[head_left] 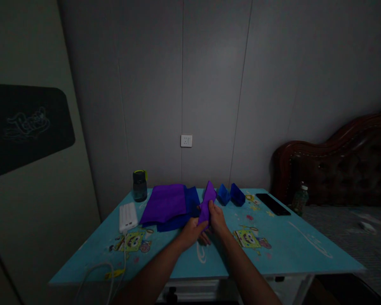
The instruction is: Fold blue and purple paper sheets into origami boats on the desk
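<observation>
Both my hands meet over the middle of the light blue table. Between them stands a folded purple paper piece, long and narrow, leaning away from me. My left hand pinches its lower end. My right hand is closed on its right side with the fingers pressed against the paper. Just left of the hands lies a stack of flat sheets, purple paper on top of dark blue paper. Two small folded blue paper shapes stand behind my right hand.
A white power bank with a white cable lies at the left. A dark bottle with a yellow-green lid stands at the back left. A black phone lies at the back right. A dark wooden headboard and a small bottle are beyond the table's right side.
</observation>
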`<state>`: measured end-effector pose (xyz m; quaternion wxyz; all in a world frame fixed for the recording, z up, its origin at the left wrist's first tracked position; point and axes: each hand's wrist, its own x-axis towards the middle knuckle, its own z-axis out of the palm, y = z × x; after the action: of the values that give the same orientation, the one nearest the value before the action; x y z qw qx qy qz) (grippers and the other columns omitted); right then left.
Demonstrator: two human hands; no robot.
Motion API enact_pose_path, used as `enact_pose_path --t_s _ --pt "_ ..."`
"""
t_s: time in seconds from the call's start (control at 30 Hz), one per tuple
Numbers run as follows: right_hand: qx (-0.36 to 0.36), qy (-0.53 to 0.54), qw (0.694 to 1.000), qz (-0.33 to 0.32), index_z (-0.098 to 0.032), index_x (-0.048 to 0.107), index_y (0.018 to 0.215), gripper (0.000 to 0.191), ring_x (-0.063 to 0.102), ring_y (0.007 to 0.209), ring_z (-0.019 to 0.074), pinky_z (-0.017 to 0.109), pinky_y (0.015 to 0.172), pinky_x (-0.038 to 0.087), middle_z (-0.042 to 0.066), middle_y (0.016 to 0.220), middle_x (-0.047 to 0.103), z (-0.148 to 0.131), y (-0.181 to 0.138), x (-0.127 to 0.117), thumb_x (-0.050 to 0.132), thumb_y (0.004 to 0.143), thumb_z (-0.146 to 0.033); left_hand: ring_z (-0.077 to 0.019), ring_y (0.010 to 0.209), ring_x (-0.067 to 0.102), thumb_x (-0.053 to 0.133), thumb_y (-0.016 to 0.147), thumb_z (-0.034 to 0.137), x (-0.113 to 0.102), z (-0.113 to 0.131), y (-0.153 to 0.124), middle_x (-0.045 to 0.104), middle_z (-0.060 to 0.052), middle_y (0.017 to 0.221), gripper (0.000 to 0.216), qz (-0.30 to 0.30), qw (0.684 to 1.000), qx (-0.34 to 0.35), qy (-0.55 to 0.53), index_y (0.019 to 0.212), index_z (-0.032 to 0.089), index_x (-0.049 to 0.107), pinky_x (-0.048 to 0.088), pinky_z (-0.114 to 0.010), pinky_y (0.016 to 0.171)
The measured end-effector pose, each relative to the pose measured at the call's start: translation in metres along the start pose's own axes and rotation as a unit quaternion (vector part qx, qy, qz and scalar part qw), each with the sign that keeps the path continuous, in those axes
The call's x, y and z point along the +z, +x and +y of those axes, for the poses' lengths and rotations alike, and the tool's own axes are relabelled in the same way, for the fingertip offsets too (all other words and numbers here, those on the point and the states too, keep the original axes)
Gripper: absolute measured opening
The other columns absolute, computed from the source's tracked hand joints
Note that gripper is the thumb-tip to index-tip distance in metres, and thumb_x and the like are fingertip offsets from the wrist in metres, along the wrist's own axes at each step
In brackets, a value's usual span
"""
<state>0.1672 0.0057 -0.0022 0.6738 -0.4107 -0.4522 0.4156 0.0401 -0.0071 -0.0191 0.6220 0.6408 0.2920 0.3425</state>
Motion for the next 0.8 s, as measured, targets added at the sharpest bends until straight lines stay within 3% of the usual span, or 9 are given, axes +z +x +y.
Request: enact_pose_path --t_s 0.13,0.23,0.43,0.63,0.8 --pt "0.033 0.050 0.997 -0.056 -0.014 0.072 0.081 0.058 0.056 0.050 0.0144 0.024 0.048 0.044 0.005 0.064 0.068 0.0005 -0.0042 0.0050 0.062 0.072 -0.070 -0.0182 0.044 0.064 0.059 0.070 0.069 -0.0021 0.0006 0.0041 0.070 -0.010 0.067 0.063 0.039 0.999 0.024 -0.003 0.093 0.010 0.058 0.046 -0.025 0.042" --pt "0.039 0.029 0.993 -0.104 -0.013 0.071 0.080 0.056 0.046 0.040 0.0104 0.021 0.038 0.033 0.002 0.053 0.061 0.0010 -0.0078 0.0069 0.064 0.072 -0.068 -0.0183 0.041 0.062 0.058 0.070 0.071 -0.0026 0.0023 0.0045 0.065 -0.006 0.054 0.062 0.073 0.997 0.037 0.008 0.084 0.011 0.057 0.045 -0.024 0.039" --pt "0.028 0.028 0.998 -0.039 -0.013 0.069 0.077 0.059 0.050 0.045 0.0117 0.022 0.043 0.037 0.005 0.060 0.065 -0.0038 -0.0053 0.0051 0.063 0.071 -0.071 -0.0193 0.038 0.062 0.056 0.073 0.071 0.0012 -0.0031 -0.0001 0.066 -0.008 0.054 0.060 0.020 0.999 0.012 0.027 0.085 0.012 0.054 0.044 -0.024 0.035" --pt "0.019 0.020 0.994 -0.104 -0.015 0.064 0.063 0.059 0.036 0.039 0.0082 0.021 0.039 0.027 -0.001 0.047 0.053 -0.0047 -0.0094 0.0103 0.060 0.071 -0.073 -0.0202 0.038 0.062 0.047 0.078 0.073 -0.0036 -0.0060 0.0026 0.064 -0.006 0.049 0.061 0.091 0.995 0.040 0.030 0.088 0.013 0.054 0.044 -0.025 0.036" --pt "0.003 0.010 0.997 -0.076 -0.016 0.064 0.062 0.058 0.047 0.045 0.0119 0.023 0.044 0.036 0.001 0.052 0.059 -0.0032 -0.0094 0.0103 0.063 0.067 -0.074 -0.0198 0.038 0.062 0.047 0.081 0.069 0.0016 -0.0016 0.0013 0.063 -0.006 0.048 0.059 0.062 0.996 0.043 0.036 0.086 0.011 0.058 0.044 -0.024 0.035"
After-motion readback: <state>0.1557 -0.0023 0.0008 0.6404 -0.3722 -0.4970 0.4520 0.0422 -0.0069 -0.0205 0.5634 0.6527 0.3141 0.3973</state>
